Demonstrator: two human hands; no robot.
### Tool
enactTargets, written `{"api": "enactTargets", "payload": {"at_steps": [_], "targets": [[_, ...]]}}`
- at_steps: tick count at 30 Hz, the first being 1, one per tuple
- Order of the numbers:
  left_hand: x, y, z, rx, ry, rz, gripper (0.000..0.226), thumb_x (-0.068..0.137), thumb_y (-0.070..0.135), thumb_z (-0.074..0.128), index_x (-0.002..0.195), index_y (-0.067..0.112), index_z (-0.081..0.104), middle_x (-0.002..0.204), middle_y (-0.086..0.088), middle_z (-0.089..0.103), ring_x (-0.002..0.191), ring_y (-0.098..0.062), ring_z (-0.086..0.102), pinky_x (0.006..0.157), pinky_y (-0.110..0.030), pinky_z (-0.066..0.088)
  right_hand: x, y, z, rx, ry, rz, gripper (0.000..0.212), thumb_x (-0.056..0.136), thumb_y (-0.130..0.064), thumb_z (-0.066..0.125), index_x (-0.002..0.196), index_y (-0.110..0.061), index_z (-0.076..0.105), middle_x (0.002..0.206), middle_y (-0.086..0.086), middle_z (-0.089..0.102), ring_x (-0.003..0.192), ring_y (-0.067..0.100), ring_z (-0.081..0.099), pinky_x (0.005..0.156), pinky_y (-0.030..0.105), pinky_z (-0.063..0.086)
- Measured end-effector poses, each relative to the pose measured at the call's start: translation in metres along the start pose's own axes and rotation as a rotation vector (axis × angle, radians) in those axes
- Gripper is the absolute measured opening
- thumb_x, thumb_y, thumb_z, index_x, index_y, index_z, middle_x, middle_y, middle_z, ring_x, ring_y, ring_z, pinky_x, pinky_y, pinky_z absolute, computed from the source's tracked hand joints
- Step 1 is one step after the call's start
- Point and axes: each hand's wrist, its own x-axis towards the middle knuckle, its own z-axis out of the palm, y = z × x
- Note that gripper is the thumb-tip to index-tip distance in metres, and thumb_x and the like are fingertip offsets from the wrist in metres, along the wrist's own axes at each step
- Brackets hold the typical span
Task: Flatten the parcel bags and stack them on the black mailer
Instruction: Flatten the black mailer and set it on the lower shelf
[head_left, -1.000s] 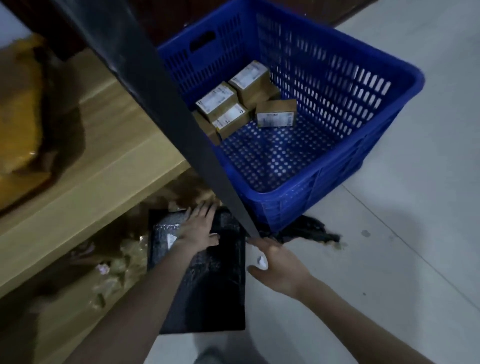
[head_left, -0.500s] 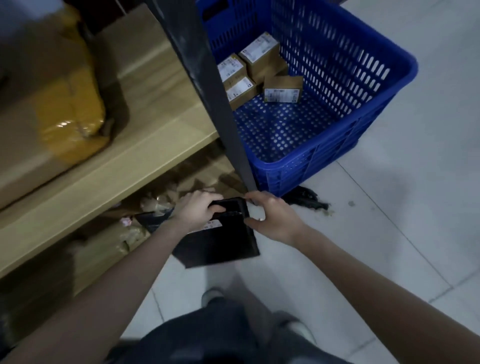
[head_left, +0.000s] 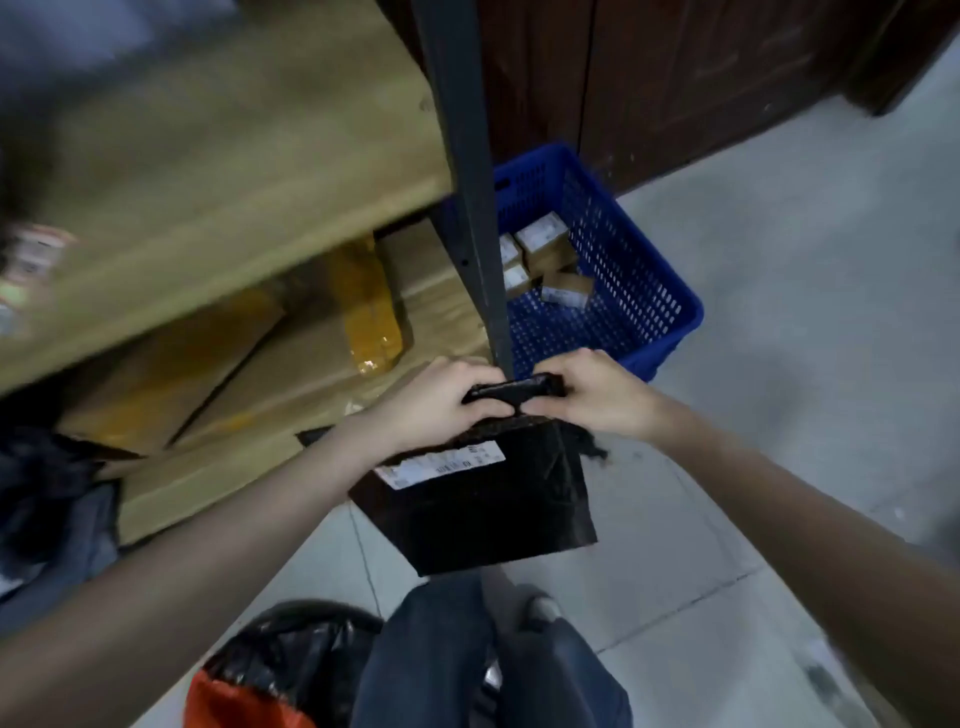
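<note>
- Lifted off the floor since earlier, the black mailer (head_left: 483, 499) now hangs.
- Left hand (head_left: 441, 400) and right hand (head_left: 587, 395) fingers pinch its folded top edge.
- Looks light, limp, slippery; grip edges.

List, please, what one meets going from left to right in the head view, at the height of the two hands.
yellow parcel → left hand → black mailer, gripped at its top by both hands → right hand → blue basket → grey floor
</note>
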Motion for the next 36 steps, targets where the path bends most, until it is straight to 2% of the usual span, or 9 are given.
{"api": "enactTargets", "payload": {"at_steps": [3, 7, 11, 14, 17, 21, 27, 31, 36], "targets": [[-0.032, 0.058, -0.069, 0.036, 0.076, -0.008, 0.026, 0.093, 0.043, 0.048, 0.078, 0.021, 0.052, 0.063, 0.002, 0.054, 0.055, -0.012, 0.052, 0.052, -0.027, 0.035, -0.029, -0.069, -0.063, 0.041, -0.015, -0.039, 0.015, 0.085, -0.024, 0.067, 0.071, -0.019, 0.063, 0.052, -0.012, 0.056, 0.05, -0.01, 0.052, 0.05, 0.016, 0.035], [-0.08, 0.126, -0.16, 0.078, 0.257, -0.002, 0.016, 0.092, 0.046, 0.048, 0.084, 0.033, 0.054, 0.065, 0.009, 0.06, 0.057, -0.005, 0.055, 0.055, -0.03, 0.041, -0.07, -0.167, -0.133, 0.132, -0.002, -0.189, 0.01, 0.086, -0.025, 0.065, 0.077, -0.022, 0.069, 0.06, -0.021, 0.068, 0.063, -0.01, 0.063, 0.065, 0.01, 0.049], [-0.124, 0.175, -0.244, 0.115, 0.471, -0.024, 0.019, 0.092, 0.043, 0.051, 0.089, 0.025, 0.055, 0.063, -0.003, 0.06, 0.058, -0.017, 0.053, 0.063, -0.037, 0.044, -0.096, -0.244, -0.177, 0.196, 0.083, -0.305, 0.054, 0.08, -0.049, 0.062, 0.1, 0.0, 0.068, 0.096, 0.019, 0.072, 0.092, 0.029, 0.069, 0.088, 0.05, 0.053], [-0.157, 0.197, -0.29, 0.053, 0.627, -0.007, 0.013, 0.094, 0.037, 0.052, 0.092, 0.025, 0.056, 0.074, 0.005, 0.065, 0.067, -0.002, 0.058, 0.075, -0.029, 0.046, -0.109, -0.282, -0.198, 0.222, 0.008, -0.32, 0.048, 0.081, -0.051, 0.056, 0.106, -0.011, 0.067, 0.102, 0.006, 0.073, 0.097, 0.019, 0.068, 0.094, 0.045, 0.051], [-0.183, 0.21, -0.323, 0.05, 0.774, -0.03, 0.013, 0.095, 0.034, 0.049, 0.099, 0.026, 0.058, 0.092, 0.009, 0.07, 0.09, -0.008, 0.064, 0.087, -0.029, 0.045, -0.123, -0.303, -0.207, 0.155, -0.118, -0.322, 0.054, 0.072, -0.062, 0.058, 0.112, -0.025, 0.064, 0.108, -0.005, 0.07, 0.101, 0.011, 0.066, 0.096, 0.042, 0.05], [-0.213, 0.221, -0.361, 0.102, 0.933, -0.079, 0.015, 0.097, 0.036, 0.045, 0.099, 0.026, 0.056, 0.089, 0.011, 0.068, 0.088, -0.011, 0.062, 0.08, -0.032, 0.043, -0.134, -0.322, -0.205, 0.071, -0.217, -0.37, 0.041, 0.086, -0.037, 0.062, 0.126, -0.031, 0.054, 0.124, -0.015, 0.062, 0.112, 0.001, 0.058, 0.101, 0.029, 0.046], [-0.23, 0.22, -0.389, 0.24, 1.085, -0.193, 0.015, 0.098, 0.04, 0.041, 0.096, 0.03, 0.052, 0.094, 0.006, 0.067, 0.09, -0.019, 0.06, 0.081, -0.036, 0.046, -0.132, -0.352, -0.193, 0.289, -0.001, -0.498, 0.039, 0.085, -0.025, 0.066, 0.121, -0.032, 0.055, 0.117, -0.015, 0.065, 0.108, 0.001, 0.061, 0.101, 0.032, 0.047], [-0.238, 0.212, -0.393, 0.252, 1.251, -0.143, 0.021, 0.096, 0.028, 0.047, 0.114, 0.021, 0.055, 0.108, 0.008, 0.05, 0.106, -0.014, 0.051, 0.095, -0.031, 0.039, -0.128, -0.367, -0.189, 0.42, 0.056, -0.555, 0.035, 0.086, -0.017, 0.064, 0.117, -0.033, 0.057, 0.11, -0.016, 0.068, 0.104, 0.0, 0.063, 0.093, 0.025, 0.049], [-0.258, 0.193, -0.36, 0.402, 1.185, -0.147, 0.034, 0.092, 0.031, 0.046, 0.123, 0.018, 0.051, 0.114, 0.003, 0.044, 0.111, -0.016, 0.049, 0.095, -0.033, 0.038, -0.119, -0.361, -0.173, 0.469, -0.003, -0.49, 0.031, 0.089, -0.019, 0.061, 0.115, -0.036, 0.056, 0.112, -0.015, 0.067, 0.102, 0.0, 0.064, 0.089, 0.022, 0.051]]}}
